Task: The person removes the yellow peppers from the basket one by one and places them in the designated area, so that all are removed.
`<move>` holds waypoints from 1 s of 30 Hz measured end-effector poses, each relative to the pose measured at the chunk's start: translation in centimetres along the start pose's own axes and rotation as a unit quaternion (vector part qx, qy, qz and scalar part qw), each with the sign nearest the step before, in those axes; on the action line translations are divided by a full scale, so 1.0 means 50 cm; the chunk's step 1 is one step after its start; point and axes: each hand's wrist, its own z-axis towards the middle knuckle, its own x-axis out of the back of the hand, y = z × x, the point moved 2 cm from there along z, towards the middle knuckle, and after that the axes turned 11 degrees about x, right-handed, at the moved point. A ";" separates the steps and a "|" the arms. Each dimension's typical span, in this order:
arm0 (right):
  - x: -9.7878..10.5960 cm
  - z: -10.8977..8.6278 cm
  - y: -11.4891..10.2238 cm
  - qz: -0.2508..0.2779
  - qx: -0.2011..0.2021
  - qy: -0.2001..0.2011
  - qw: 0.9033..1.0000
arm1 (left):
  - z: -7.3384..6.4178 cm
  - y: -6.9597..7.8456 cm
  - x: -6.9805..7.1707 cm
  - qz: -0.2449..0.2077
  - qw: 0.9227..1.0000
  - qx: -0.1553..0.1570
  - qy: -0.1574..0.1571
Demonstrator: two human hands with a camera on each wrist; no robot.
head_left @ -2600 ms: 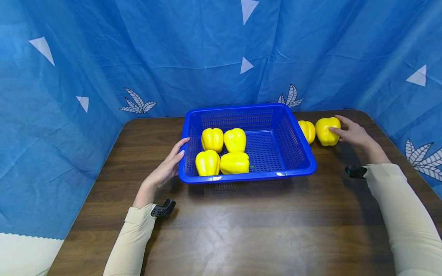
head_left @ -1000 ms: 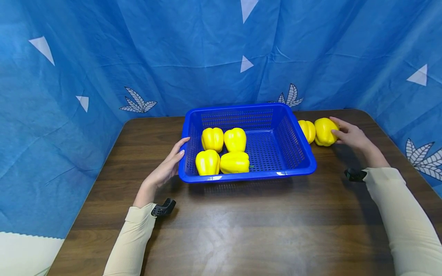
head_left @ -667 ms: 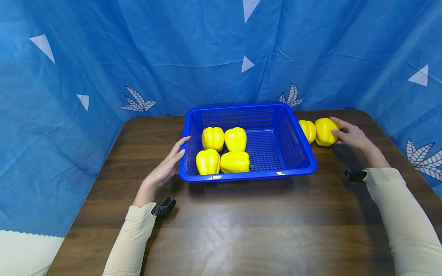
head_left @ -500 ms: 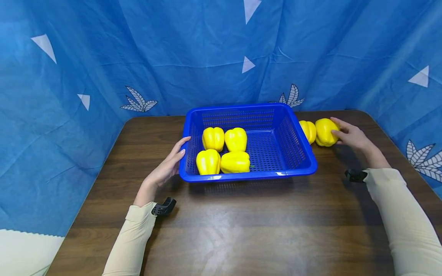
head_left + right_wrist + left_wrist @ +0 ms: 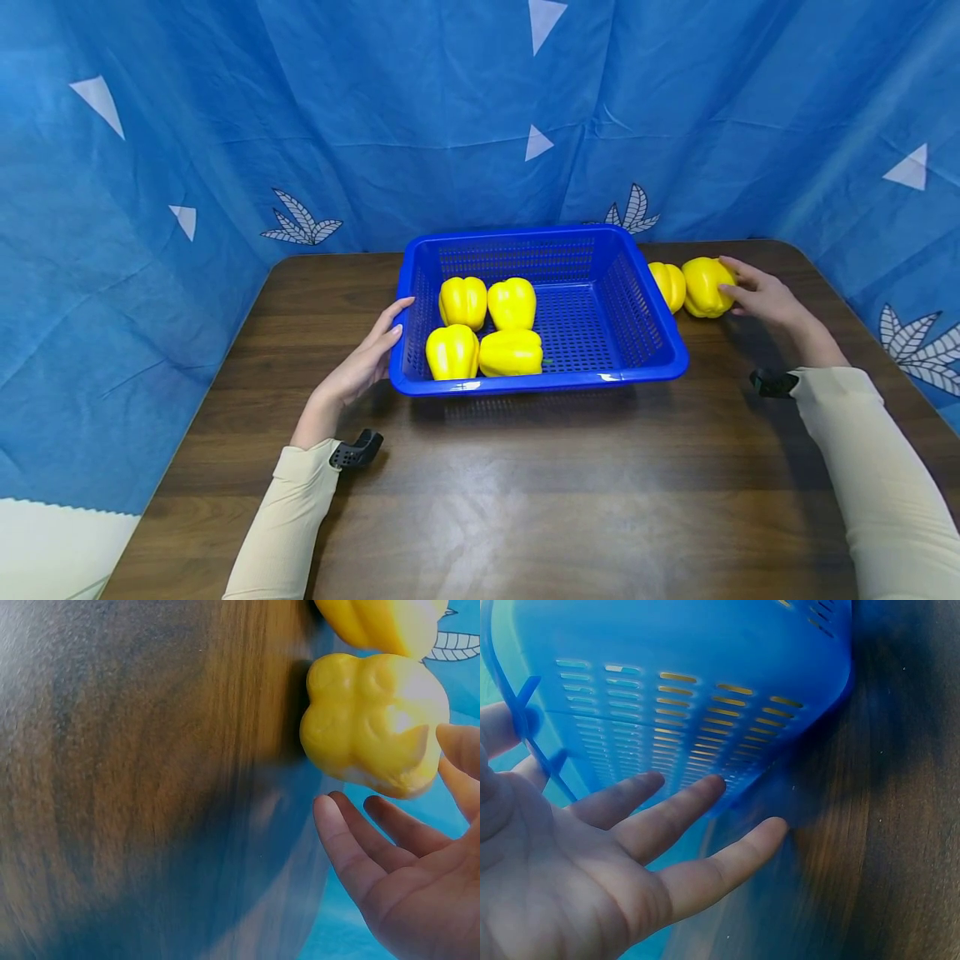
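Thumb and forefinger of the person's right hand (image 5: 768, 300) pinched the right side of a glossy yellow blocky bell pepper (image 5: 707, 287), while the other fingers spread loosely below, apart from it. That pepper sat near the far right corner of the table; whether it bore its full weight there could not be told. Just to its left lay a second yellow bell pepper (image 5: 668, 286), between it and the basket's right wall, partly hidden by the rim.

The left hand (image 5: 356, 367) gripped the left rim of a rectangular blue plastic basket (image 5: 566, 381) with thumb and forefinger, its remaining three fingers stretched out beneath, along the outside of the slotted wall. Four more glossy yellow peppers filled the basket's left part: one at the back left (image 5: 462, 302), one beside it (image 5: 512, 303), one at the front left (image 5: 452, 352) and one lying on its side at the front (image 5: 511, 353), its green stem pointing right.

Farther out, cream sleeves (image 5: 277, 533) covered both forearms, with a black device (image 5: 356, 450) at the left wrist and another (image 5: 774, 382) at the right. Beneath everything spread a dark brown wood-grain table (image 5: 480, 492), backed by blue cloth (image 5: 450, 83) printed with white triangles and leaves.
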 end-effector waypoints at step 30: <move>0.018 0.000 -0.024 -0.040 0.001 -0.004 0.999 | -0.003 0.003 -0.004 -0.009 1.000 0.004 -0.003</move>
